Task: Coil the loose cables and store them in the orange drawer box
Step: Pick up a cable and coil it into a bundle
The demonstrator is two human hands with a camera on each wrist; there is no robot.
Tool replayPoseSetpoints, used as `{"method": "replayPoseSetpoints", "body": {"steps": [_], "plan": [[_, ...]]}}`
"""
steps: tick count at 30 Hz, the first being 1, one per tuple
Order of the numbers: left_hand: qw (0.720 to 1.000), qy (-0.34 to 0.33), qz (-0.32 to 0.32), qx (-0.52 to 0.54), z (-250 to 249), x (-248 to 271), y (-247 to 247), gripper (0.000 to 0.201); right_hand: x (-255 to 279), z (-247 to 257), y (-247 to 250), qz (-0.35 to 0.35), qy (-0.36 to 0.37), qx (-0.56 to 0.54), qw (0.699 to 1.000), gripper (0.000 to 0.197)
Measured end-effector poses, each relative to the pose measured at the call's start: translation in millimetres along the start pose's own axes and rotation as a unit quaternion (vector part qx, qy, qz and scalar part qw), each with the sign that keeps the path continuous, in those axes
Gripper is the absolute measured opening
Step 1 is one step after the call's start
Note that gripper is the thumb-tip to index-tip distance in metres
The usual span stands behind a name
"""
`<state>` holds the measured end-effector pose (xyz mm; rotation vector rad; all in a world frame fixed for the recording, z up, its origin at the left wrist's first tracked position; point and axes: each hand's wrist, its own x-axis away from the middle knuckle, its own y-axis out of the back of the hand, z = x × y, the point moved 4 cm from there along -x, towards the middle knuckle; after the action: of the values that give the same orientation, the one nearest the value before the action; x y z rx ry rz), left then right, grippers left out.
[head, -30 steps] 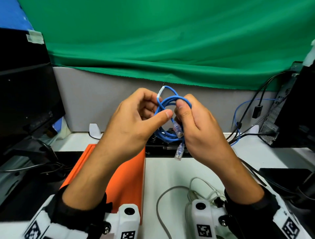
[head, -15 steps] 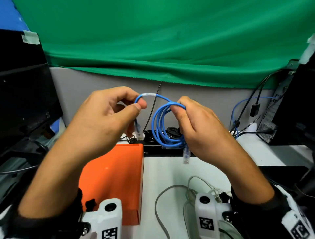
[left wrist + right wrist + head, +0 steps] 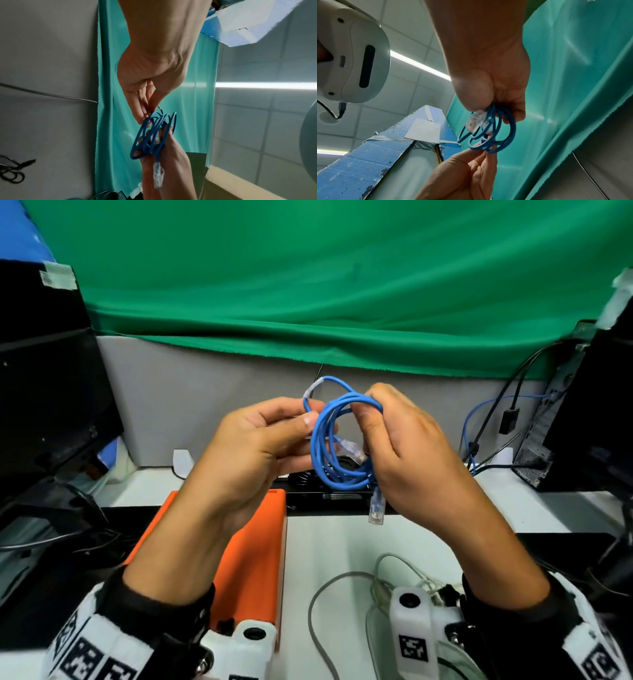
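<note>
A blue network cable (image 3: pixel 337 440) is wound into a small coil held up over the desk. My right hand (image 3: pixel 394 446) grips the coil's right side (image 3: pixel 498 129), and one clear plug (image 3: pixel 376 506) hangs below it. My left hand (image 3: pixel 260 446) pinches the cable's free end (image 3: pixel 150 119), whose clear plug (image 3: pixel 351 448) pokes through the middle of the coil. The orange drawer box (image 3: pixel 253 556) lies on the desk under my left forearm, seemingly closed. A loose grey cable (image 3: pixel 329 583) and a pale thin cable (image 3: pixel 387 563) lie on the white desk near my right wrist.
A black monitor (image 3: pixel 44 392) stands at the left and a black computer tower (image 3: pixel 589 412) with plugged cables at the right. A black power strip (image 3: pixel 329 494) sits behind the orange box. A green cloth (image 3: pixel 325 285) hangs above a grey partition.
My left hand swung out to the left with the cable's free end, then came back and passed its plug through the coil. The right hand kept its grip on the coil.
</note>
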<state>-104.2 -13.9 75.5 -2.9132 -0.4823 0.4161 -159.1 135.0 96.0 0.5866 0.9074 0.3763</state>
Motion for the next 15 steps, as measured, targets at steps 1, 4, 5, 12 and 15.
{"method": "replayPoseSetpoints", "body": {"steps": [1,4,5,12,15], "plan": [[1.000,0.011,0.010,0.014,0.8,-0.2,-0.3,0.014,0.0,-0.3,-0.5,0.004,0.000,0.003,1.000,0.032],[0.996,0.058,0.060,0.036,4.8,2.7,-6.2,0.024,0.0,-0.2,-4.3,0.009,0.007,0.007,1.000,0.032],[0.993,0.077,0.076,0.048,5.7,4.2,-8.4,0.029,-0.1,-0.6,-5.1,0.007,0.010,0.007,1.000,0.031],[0.987,0.032,0.156,-0.006,2.1,12.5,-19.8,0.023,-1.9,-8.2,-6.9,-0.010,-0.014,0.033,0.999,0.025],[0.977,-0.024,0.140,-0.160,2.4,12.8,-17.7,0.018,-2.3,-9.9,-11.8,-0.005,-0.019,0.063,0.998,0.023]]}}
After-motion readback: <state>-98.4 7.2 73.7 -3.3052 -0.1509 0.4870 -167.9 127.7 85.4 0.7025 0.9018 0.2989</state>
